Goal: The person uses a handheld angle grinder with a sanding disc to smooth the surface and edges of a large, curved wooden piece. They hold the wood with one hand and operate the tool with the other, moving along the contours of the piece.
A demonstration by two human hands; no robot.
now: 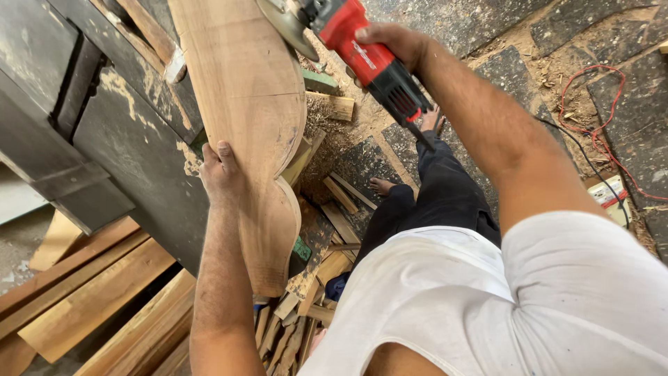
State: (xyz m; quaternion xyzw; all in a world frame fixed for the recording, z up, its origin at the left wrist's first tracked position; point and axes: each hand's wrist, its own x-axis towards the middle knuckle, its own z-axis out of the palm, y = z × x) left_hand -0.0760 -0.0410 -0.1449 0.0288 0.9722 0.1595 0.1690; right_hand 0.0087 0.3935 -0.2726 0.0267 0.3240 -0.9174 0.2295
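In my left hand (221, 170) I steady a long, curved plank of pale brown wood (247, 118), its wavy edge running from far down to near, standing tilted over the scraps. My right hand (393, 43) grips a red and black angle grinder (355, 52), its disc at the plank's far right edge.

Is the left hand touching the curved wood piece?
Touching. The head view shows the left hand gripping the edge of the curved wood piece, fingers pressed against it.
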